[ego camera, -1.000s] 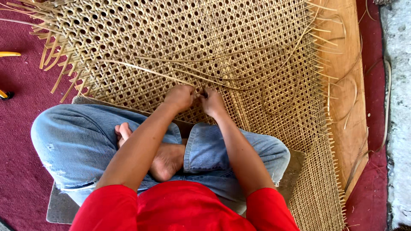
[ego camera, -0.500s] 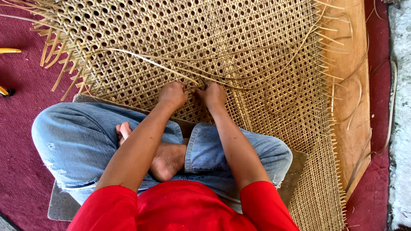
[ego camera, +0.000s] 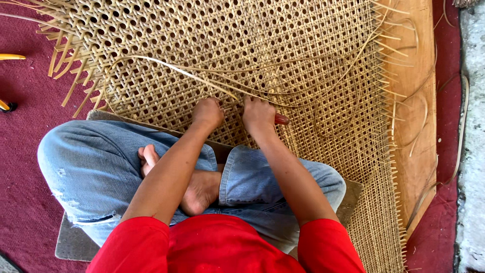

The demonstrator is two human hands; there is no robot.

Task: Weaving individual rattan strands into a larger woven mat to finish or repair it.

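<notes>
Cane mat (ego camera: 242, 50): on the floor before my crossed legs. My left hand (ego camera: 208, 112): grip closed, pinching a loose strand (ego camera: 166, 66) at the mat. My right hand (ego camera: 258, 114): fist around a red-handled tool (ego camera: 281, 119).

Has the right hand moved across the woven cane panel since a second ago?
Cannot tell. The right hand sits beside the left hand on the cane panel as before; the head camera moves, so small shifts are unclear.
</notes>
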